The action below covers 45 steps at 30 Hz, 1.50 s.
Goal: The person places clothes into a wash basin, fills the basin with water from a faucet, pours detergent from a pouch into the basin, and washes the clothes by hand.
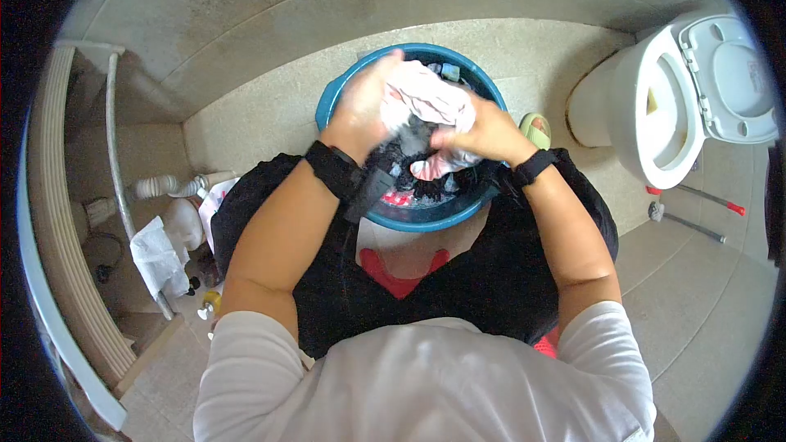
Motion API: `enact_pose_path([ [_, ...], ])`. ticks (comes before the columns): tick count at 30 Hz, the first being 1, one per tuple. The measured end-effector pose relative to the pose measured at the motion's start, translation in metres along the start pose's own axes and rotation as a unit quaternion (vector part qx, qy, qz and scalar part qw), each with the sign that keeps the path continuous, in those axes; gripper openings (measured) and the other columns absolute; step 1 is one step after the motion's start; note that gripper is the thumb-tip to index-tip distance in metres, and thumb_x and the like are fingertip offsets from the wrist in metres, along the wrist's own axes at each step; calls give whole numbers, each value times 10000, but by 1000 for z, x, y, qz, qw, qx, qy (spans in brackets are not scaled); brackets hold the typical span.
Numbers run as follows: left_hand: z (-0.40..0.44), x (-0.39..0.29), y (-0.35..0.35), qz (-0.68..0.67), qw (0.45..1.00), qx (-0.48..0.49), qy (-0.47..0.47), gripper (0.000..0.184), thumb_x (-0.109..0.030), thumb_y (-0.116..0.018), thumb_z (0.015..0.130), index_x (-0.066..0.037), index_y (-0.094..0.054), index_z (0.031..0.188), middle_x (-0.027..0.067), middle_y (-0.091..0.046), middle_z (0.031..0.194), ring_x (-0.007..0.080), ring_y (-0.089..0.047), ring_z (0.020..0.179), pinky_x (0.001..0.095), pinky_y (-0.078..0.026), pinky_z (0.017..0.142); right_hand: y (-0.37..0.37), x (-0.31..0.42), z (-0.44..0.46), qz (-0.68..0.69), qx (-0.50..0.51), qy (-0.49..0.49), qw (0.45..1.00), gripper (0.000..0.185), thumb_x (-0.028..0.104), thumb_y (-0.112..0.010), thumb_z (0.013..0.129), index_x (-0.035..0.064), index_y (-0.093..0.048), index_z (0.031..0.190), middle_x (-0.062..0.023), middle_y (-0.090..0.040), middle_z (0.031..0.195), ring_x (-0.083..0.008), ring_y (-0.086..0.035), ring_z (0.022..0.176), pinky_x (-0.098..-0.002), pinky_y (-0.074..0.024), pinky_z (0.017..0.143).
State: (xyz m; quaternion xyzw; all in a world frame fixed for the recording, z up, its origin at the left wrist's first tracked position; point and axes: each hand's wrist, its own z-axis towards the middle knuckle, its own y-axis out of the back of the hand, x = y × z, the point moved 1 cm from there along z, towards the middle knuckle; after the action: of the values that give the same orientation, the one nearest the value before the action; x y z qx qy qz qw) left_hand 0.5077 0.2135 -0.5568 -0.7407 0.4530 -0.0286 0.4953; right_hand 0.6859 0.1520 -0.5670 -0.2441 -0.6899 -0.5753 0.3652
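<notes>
A wet white and pink cloth point(430, 94) is bunched up over a round blue basin point(419, 223). My left hand point(366, 106) grips its left side, slightly smeared by motion, with some fingers hidden by the cloth. On the other side, my right hand point(494, 133) is closed around it, thumb towards the middle. Part of the cloth hangs below the right thumb. Beneath both hands, dark wet clothes point(405, 160) fill the basin, along with a red and white patterned piece point(399, 197).
A white toilet point(626, 98) with raised lid stands at the right, with a green slipper point(536, 129) near it. Two long-handled tools point(692, 225) lie below the toilet. A metal rail point(115, 147) and white corrugated pipe point(155, 187) are at the left. The tiled wall point(327, 8) curves behind the basin.
</notes>
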Motion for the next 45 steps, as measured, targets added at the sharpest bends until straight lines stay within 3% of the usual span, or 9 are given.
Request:
enact_pose_path([
  [7, 8, 11, 48, 485, 841, -177, -162, 490, -246, -674, 760, -66, -507, 1184, 147, -574, 1056, 215, -563, 926, 326, -460, 781, 25, -11, 7, -40, -52, -112, 992, 290, 194, -657, 600, 56, -632, 854, -179, -604, 949, -343, -578, 905, -416, -449, 825],
  [12, -21, 30, 4, 38, 979, 5, 201, 774, -704, -374, 769, -100, -433, 1250, 161, -448, 1262, 312, -421, 1172, 429, -353, 969, 12, 63, 2, -99, -94, 205, 969, 307, 166, -673, 566, 28, -575, 821, -153, -542, 1083, -378, -476, 1053, -456, -358, 931],
  [18, 21, 39, 13, -6, 975, 166, 148, 642, -535, -359, 871, 7, -435, 1206, 170, -577, 993, 281, -577, 883, 377, -464, 772, -21, 99, -10, 92, -51, 167, 980, 281, 129, -666, 609, 24, -536, 835, -158, -603, 966, -337, -565, 943, -395, -431, 835],
  [21, 16, 63, 16, 250, 931, 138, -226, 398, -363, -431, 887, -31, -501, 1095, 101, -585, 942, 205, -579, 826, 321, -474, 731, -28, 81, -1, 90, -129, 139, 978, 226, 154, -668, 629, 38, -545, 778, -146, -608, 829, -310, -590, 784, -364, -473, 700],
  [25, 1, 67, 14, 87, 995, 18, -46, 209, -295, -440, 900, -115, -545, 914, 15, -567, 768, 148, -564, 696, 274, -467, 619, -10, 25, 34, 385, -208, -102, 893, 185, 145, -682, 612, 45, -557, 705, -143, -605, 706, -266, -614, 676, -324, -476, 612],
  [30, 3, 57, 14, -30, 996, 78, 19, 206, -300, -436, 904, -132, -541, 850, 6, -549, 739, 130, -557, 681, 257, -459, 574, -36, 77, -1, 78, -161, 182, 967, 179, 80, -627, 619, 28, -583, 784, -88, -601, 728, -173, -594, 691, -288, -472, 659],
  [33, 2, 66, 12, -116, 989, 59, 64, 174, -271, -452, 895, -132, -543, 840, 7, -555, 743, 128, -568, 687, 265, -471, 582, -41, 7, 19, 160, -239, 23, 958, 121, 79, -632, 661, 40, -580, 763, -109, -618, 722, -225, -603, 736, -326, -468, 679],
  [36, -2, 58, 8, -16, 999, -2, 29, 133, -169, -442, 867, -83, -528, 921, 36, -567, 732, 127, -569, 625, 245, -476, 530, -34, -24, 31, 394, -147, -202, 885, 85, 73, -522, 800, 40, -586, 845, -44, -609, 819, -139, -582, 776, -295, -478, 684],
  [45, -22, 31, 11, 34, 980, 186, 57, 168, -124, -413, 873, -24, -533, 935, 54, -574, 842, 130, -582, 731, 269, -496, 629, -24, 0, 18, 774, 107, -133, 610, 385, 256, -511, 840, 106, -480, 1192, -56, -461, 1268, -204, -447, 1149, -364, -374, 960],
])
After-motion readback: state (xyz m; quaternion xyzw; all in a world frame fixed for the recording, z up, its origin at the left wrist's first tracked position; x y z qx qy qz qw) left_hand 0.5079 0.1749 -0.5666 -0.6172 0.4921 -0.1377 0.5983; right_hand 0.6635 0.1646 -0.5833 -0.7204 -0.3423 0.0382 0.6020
